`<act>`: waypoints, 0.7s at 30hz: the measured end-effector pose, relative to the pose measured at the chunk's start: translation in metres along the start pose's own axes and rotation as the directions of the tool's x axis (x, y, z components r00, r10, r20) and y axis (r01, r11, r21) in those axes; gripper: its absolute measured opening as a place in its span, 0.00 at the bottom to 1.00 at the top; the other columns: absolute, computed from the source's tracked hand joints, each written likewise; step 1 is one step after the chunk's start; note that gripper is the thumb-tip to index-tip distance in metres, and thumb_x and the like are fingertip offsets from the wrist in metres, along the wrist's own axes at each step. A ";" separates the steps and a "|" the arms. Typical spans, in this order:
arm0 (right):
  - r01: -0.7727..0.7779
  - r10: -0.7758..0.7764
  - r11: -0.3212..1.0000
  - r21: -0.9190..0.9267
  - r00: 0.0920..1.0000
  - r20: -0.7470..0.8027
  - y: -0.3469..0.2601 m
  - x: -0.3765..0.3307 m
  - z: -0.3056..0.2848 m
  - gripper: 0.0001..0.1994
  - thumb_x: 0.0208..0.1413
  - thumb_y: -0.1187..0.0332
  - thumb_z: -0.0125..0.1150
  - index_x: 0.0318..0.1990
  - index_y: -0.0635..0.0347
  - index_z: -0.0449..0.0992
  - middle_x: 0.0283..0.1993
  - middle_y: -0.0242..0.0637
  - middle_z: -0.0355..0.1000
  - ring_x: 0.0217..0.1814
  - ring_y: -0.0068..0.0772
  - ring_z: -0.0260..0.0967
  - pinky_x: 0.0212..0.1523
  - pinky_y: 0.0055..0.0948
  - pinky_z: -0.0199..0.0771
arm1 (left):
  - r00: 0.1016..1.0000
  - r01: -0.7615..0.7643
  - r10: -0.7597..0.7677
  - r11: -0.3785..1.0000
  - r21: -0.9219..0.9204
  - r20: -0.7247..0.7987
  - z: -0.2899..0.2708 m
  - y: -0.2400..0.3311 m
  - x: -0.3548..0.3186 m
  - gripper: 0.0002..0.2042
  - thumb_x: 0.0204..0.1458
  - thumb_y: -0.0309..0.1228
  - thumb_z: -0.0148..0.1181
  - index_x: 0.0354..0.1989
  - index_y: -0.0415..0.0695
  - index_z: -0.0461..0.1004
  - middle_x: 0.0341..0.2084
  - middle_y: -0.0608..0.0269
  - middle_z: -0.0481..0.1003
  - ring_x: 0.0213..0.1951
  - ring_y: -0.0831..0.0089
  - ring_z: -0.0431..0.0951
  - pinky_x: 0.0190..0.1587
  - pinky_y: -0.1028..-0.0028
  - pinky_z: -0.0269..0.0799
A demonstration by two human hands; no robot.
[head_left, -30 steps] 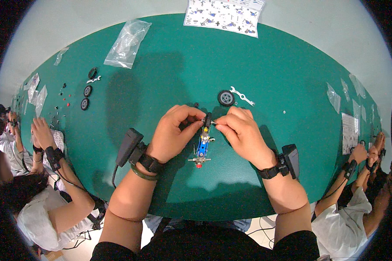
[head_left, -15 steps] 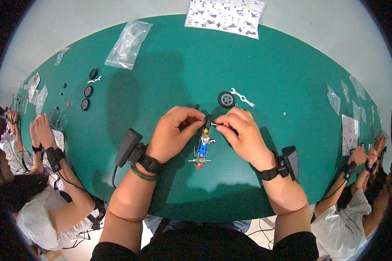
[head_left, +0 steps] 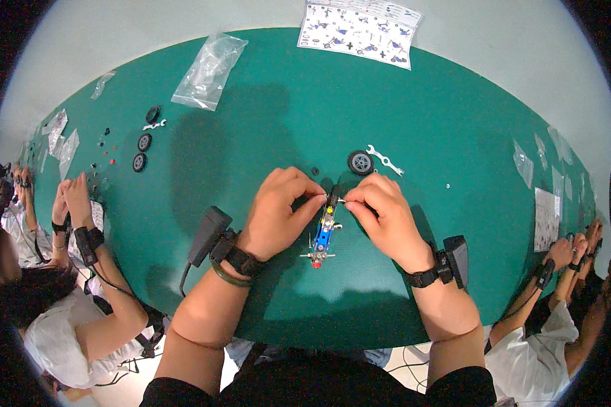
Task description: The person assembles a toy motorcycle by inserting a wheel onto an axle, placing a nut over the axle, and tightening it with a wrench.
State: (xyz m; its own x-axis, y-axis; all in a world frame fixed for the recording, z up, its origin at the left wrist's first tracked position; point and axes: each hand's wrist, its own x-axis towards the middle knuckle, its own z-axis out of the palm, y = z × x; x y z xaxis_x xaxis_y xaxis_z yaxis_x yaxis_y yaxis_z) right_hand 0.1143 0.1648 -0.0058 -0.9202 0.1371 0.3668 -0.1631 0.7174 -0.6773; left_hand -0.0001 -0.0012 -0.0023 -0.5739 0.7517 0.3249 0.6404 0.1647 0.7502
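Note:
A small toy vehicle model (head_left: 322, 237) with blue, silver and yellow parts lies between my hands, lengthwise to me. At its far end stands a narrow black wheel (head_left: 333, 195); a red piece and a silver cross rod are at its near end. My left hand (head_left: 278, 210) is closed in a pinch at the wheel's left side, the fingertips hiding what they hold. Thumb and forefinger of my right hand (head_left: 385, 214) pinch a thin silver rod (head_left: 342, 201) at the wheel's right side. Just beyond lie a loose grey-hubbed wheel (head_left: 361, 163) and a white wrench (head_left: 385, 161).
A small black ring (head_left: 315, 171) lies beyond my left hand. Farther off are a clear plastic bag (head_left: 210, 71) and an instruction sheet (head_left: 360, 30). Several loose wheels (head_left: 144, 142) and another wrench (head_left: 155, 125) lie at left. Other people work at both sides.
The whole scene has shifted slightly right and down in the picture. Both hands stay at the wheel in nearly the same pinches; the black ring now shows more clearly.

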 end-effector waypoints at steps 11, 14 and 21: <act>-0.029 0.028 1.000 0.012 0.999 0.019 -0.004 0.001 0.000 0.03 0.47 0.71 0.57 0.29 0.57 0.71 0.30 0.36 0.65 0.36 0.40 0.63 0.37 0.34 0.59 | 0.996 0.033 -0.033 0.999 0.000 0.080 -0.005 -0.002 -0.001 0.04 0.43 0.26 0.61 0.29 0.44 0.73 0.25 0.63 0.69 0.32 0.65 0.68 0.37 0.70 0.62; -0.017 0.017 1.000 0.001 1.000 0.005 -0.004 0.001 0.000 0.03 0.47 0.71 0.57 0.30 0.57 0.71 0.30 0.36 0.65 0.37 0.40 0.63 0.38 0.34 0.59 | 0.995 0.048 -0.046 0.999 -0.023 0.083 -0.006 -0.001 0.000 0.05 0.43 0.27 0.61 0.29 0.44 0.73 0.25 0.63 0.69 0.32 0.65 0.68 0.37 0.71 0.62; -0.017 0.017 1.000 -0.003 1.000 0.003 -0.002 0.002 0.001 0.03 0.47 0.71 0.57 0.29 0.57 0.71 0.30 0.36 0.65 0.36 0.40 0.63 0.38 0.35 0.59 | 0.999 -0.003 0.004 1.000 -0.013 0.045 -0.006 -0.002 0.001 0.04 0.43 0.26 0.60 0.29 0.44 0.72 0.26 0.63 0.69 0.32 0.64 0.69 0.36 0.69 0.62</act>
State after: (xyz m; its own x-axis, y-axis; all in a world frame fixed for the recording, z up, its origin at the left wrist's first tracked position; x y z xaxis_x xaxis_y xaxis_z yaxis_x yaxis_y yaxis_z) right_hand 0.1125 0.1628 -0.0041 -0.9238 0.1470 0.3536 -0.1468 0.7170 -0.6815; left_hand -0.0051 -0.0046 -0.0004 -0.5478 0.7805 0.3012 0.6356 0.1542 0.7565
